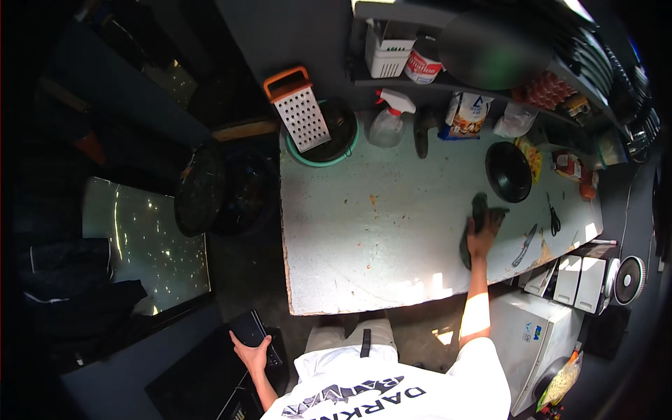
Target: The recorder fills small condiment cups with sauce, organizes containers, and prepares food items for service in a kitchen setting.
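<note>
My right hand (483, 239) presses a dark cloth (465, 247) onto the worn pale tabletop (336, 236), toward its right part. Folds of the cloth show beyond my fingers and beside my wrist. A black plate or lid (508, 171) lies just past that hand. To its right are a knife (525, 245) and black-handled scissors (554, 221). Down at the left, off the table, my left hand (253, 353) spreads thumb and fingers against a flat black box-shaped object (248, 329). Whether it grips this or only rests there is unclear. Small brown crumbs dot the table's middle.
At the back stand a grater (303, 118) over a green-rimmed basin (341, 161), a spray bottle (387, 126) and a food bag (467, 116). A shelf (362, 79) overhangs the rear edge. A white refrigerator (517, 336) stands at the right, near a fan (629, 281).
</note>
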Action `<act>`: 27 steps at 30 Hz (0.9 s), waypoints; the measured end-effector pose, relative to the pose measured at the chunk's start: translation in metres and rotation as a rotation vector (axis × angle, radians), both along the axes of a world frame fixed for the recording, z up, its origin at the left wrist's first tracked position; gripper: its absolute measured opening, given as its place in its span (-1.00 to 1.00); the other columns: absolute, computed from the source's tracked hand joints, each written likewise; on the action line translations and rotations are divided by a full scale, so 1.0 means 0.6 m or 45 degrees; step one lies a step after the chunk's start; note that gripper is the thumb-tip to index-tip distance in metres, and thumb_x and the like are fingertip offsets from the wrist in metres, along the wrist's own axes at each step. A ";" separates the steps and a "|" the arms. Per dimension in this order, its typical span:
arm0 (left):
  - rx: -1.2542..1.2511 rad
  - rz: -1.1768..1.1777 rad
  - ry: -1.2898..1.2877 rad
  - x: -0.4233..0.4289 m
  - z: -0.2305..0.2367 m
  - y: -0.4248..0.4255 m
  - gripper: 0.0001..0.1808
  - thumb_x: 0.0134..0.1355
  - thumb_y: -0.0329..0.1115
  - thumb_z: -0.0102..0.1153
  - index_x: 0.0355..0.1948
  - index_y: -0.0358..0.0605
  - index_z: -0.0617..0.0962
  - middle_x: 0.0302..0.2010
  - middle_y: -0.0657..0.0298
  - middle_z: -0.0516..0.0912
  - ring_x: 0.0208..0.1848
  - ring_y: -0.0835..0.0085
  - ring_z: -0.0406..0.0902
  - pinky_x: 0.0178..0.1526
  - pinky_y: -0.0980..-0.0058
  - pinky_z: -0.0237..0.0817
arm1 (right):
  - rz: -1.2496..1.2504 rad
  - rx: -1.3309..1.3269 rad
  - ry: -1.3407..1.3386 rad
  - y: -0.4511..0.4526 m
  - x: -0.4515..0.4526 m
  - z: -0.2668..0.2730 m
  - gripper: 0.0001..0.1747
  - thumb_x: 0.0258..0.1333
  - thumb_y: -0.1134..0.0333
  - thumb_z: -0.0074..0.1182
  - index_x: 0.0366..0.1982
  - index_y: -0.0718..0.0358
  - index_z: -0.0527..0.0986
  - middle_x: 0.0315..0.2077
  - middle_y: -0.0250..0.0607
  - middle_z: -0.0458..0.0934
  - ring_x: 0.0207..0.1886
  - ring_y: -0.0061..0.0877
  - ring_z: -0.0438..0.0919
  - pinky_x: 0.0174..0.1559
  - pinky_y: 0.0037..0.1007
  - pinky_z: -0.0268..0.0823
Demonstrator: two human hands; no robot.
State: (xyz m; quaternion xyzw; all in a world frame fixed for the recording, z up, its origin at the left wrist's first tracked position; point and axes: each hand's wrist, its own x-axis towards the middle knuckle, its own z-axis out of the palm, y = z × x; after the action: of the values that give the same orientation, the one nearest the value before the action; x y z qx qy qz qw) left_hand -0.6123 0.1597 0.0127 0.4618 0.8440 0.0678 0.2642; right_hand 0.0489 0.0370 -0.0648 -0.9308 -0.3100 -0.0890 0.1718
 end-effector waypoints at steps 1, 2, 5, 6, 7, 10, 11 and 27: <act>-0.011 -0.002 0.012 -0.016 0.000 -0.004 0.41 -0.34 -0.17 0.63 0.49 -0.11 -0.01 0.20 -0.29 0.33 0.27 -0.13 0.32 0.33 0.14 0.17 | -0.002 -0.011 0.012 0.035 -0.028 -0.009 -0.23 0.19 0.01 0.07 0.33 0.25 0.26 0.30 0.30 0.20 0.42 0.23 0.01 0.42 0.10 -0.12; -0.045 0.018 0.031 -0.028 0.001 -0.005 0.40 -0.34 -0.17 0.63 0.49 -0.10 0.00 0.20 -0.29 0.33 0.28 -0.13 0.31 0.33 0.13 0.16 | 0.076 -0.001 -0.039 0.082 -0.071 -0.015 -0.27 0.18 0.08 0.07 0.32 0.27 0.27 0.30 0.30 0.20 0.42 0.22 0.03 0.42 0.11 -0.13; -0.040 0.073 0.068 -0.050 -0.003 -0.010 0.39 -0.33 -0.20 0.62 0.49 -0.08 0.00 0.19 -0.28 0.33 0.28 -0.13 0.31 0.34 0.13 0.14 | 0.203 0.147 0.035 0.237 -0.265 -0.010 -0.35 0.07 0.34 0.04 0.25 0.32 0.34 0.28 0.32 0.23 0.40 0.22 0.06 0.42 0.13 -0.16; -0.025 0.112 0.085 -0.051 -0.003 -0.014 0.39 -0.33 -0.18 0.62 0.49 -0.07 0.01 0.19 -0.30 0.34 0.29 -0.16 0.30 0.34 0.13 0.14 | 0.224 0.189 0.111 0.288 -0.323 -0.009 -0.34 0.00 0.40 0.03 0.22 0.34 0.35 0.27 0.32 0.23 0.39 0.22 0.07 0.42 0.13 -0.17; -0.011 0.148 0.099 -0.056 -0.001 -0.018 0.39 -0.34 -0.15 0.62 0.49 -0.07 0.01 0.20 -0.33 0.34 0.29 -0.18 0.30 0.35 0.14 0.13 | 0.242 0.229 0.187 0.334 -0.383 -0.006 -0.33 -0.08 0.46 0.02 0.19 0.35 0.37 0.26 0.32 0.24 0.39 0.22 0.07 0.42 0.13 -0.17; 0.024 0.203 0.003 -0.048 0.014 -0.019 0.39 -0.34 -0.24 0.63 0.49 -0.07 0.01 0.18 -0.26 0.35 0.29 -0.13 0.29 0.35 0.12 0.12 | 0.613 0.397 0.384 0.483 -0.543 0.001 -0.39 -0.16 0.60 -0.06 0.08 0.36 0.46 0.20 0.35 0.30 0.35 0.23 0.14 0.41 0.11 -0.11; 0.031 0.201 -0.061 -0.032 0.022 -0.013 0.39 -0.34 -0.24 0.63 0.49 -0.06 0.01 0.19 -0.26 0.35 0.29 -0.13 0.29 0.35 0.12 0.12 | 0.730 0.524 0.388 0.532 -0.569 -0.032 -0.37 -0.16 0.62 -0.03 0.10 0.30 0.47 0.18 0.34 0.33 0.31 0.22 0.22 0.39 0.09 -0.01; 0.165 -0.092 -0.071 0.076 0.013 0.074 0.32 -0.29 -0.27 0.63 0.47 -0.13 0.06 0.19 -0.29 0.37 0.26 -0.15 0.32 0.33 0.08 0.15 | -0.337 0.459 -0.091 0.043 -0.338 0.074 -0.44 0.00 0.49 0.08 0.12 0.43 0.41 -0.01 0.28 0.53 0.05 0.04 0.53 0.13 -0.07 0.37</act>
State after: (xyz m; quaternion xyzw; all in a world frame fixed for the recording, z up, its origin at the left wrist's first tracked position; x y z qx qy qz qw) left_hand -0.5669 0.2042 0.0202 0.5060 0.8130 0.1257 0.2594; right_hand -0.1538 0.0629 -0.0207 -0.9139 -0.1703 -0.1976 0.3111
